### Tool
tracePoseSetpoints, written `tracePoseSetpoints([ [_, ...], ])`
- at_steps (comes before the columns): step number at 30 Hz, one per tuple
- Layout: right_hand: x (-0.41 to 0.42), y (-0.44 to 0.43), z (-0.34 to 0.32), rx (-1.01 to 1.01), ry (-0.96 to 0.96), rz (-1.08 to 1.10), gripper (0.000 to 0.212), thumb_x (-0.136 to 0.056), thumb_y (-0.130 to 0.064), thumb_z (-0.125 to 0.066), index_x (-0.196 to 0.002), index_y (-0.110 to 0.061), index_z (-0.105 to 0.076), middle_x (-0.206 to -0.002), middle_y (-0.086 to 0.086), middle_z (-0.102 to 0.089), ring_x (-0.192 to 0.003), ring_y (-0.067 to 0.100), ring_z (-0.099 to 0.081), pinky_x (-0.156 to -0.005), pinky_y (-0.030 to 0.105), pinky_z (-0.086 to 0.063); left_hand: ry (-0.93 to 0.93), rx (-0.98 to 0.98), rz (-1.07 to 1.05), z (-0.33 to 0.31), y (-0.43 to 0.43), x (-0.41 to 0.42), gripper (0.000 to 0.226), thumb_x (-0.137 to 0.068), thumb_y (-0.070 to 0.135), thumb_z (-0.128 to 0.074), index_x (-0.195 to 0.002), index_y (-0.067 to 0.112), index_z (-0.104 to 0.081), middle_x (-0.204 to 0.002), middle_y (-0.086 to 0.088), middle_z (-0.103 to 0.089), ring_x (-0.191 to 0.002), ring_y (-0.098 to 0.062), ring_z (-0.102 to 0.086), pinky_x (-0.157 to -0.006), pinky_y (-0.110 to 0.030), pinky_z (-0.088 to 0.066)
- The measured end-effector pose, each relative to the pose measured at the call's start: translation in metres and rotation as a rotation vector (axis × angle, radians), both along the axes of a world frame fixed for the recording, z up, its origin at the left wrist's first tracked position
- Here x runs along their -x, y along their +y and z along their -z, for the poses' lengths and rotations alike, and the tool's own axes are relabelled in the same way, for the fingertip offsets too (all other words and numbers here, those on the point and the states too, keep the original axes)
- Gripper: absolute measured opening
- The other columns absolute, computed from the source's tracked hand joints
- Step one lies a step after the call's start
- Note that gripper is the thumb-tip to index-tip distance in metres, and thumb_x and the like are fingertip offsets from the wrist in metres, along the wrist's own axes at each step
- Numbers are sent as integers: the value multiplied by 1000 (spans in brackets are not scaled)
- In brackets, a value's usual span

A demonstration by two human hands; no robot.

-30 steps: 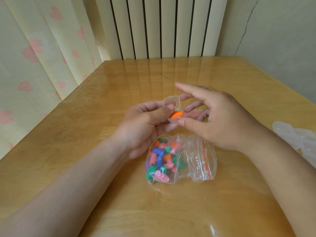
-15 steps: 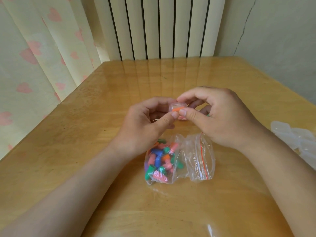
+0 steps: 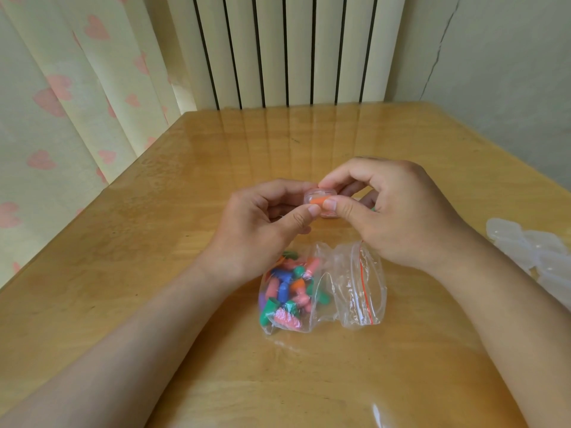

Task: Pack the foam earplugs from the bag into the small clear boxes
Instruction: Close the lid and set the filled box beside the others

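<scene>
Left hand (image 3: 262,220) and right hand (image 3: 392,211) both pinch the small clear box (image 3: 321,192) at 12 o'clock from the earplug bag (image 3: 355,291), but imo the orange earplug (image 3: 318,200) inside could bulge and stop the lid snapping.

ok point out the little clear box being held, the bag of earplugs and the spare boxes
small box (image 3: 321,192): head view, on its clear top edge
bag (image 3: 343,288): head view, on the empty clear half, left of the red strip
spare boxes (image 3: 534,248): head view, on the middle of the pile
</scene>
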State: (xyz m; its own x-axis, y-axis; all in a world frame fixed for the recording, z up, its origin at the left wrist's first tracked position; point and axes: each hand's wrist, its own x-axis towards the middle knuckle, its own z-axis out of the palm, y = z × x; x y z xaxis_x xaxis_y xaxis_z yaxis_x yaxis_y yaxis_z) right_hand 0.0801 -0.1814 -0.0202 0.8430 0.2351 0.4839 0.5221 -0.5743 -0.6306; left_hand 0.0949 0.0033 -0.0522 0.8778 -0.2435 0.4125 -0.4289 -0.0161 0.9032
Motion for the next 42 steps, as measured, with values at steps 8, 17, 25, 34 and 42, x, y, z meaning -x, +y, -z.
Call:
tracePoseSetpoints([
  [8,1,1,0,11,-6,4,7,-87,-15,-76,-92,-21,-74,-87,-14,-69,-85,5,-65,-65,13,-50,-8,-9,0,1,1,0,21,-84,11,-71,-105,8,-73,-98,-8,-77,-89,-26,-74,-74,-39,-62],
  [17,0,-2,1,-55,175,-29,8,-85,-24,-77,-85,-24,-68,-86,-8,-75,-80,8,-73,-76,41,-61,15,-22,11,6,-1,1,26,-83,3,-74,-108,9,-72,-100,-6,-77,-95,-18,-74,-86,-29,-58],
  [25,-7,-11,-2,-183,151,74,14,-82,-19,-83,-85,-19,-70,-91,-5,-75,-84,8,-74,-81,37,-62,-32,-37,-217,2,5,-5,39,-89,-11,-59,-115,17,-64,-97,-6,-73,-90,-17,-73,-87,-40,-59],
  [34,-13,-17,-4,-246,52,217,21,-84,-7,-78,-89,-24,-67,-91,-10,-73,-86,0,-70,-71,19,-59,-76,-6,-505,-10,15,-10,41,-84,-17,-45,-106,12,-64,-84,-4,-66,-73,-11,-66,-69,-28,-59],
  [42,-17,-24,-6,-195,13,328,15,-87,-10,-77,-95,-20,-69,-90,-17,-71,-89,-4,-68,-81,16,-56,-61,37,-624,-15,21,-14,43,-81,-18,-41,-100,13,-63,-86,-5,-65,-75,-12,-64,-73,-28,-58],
])
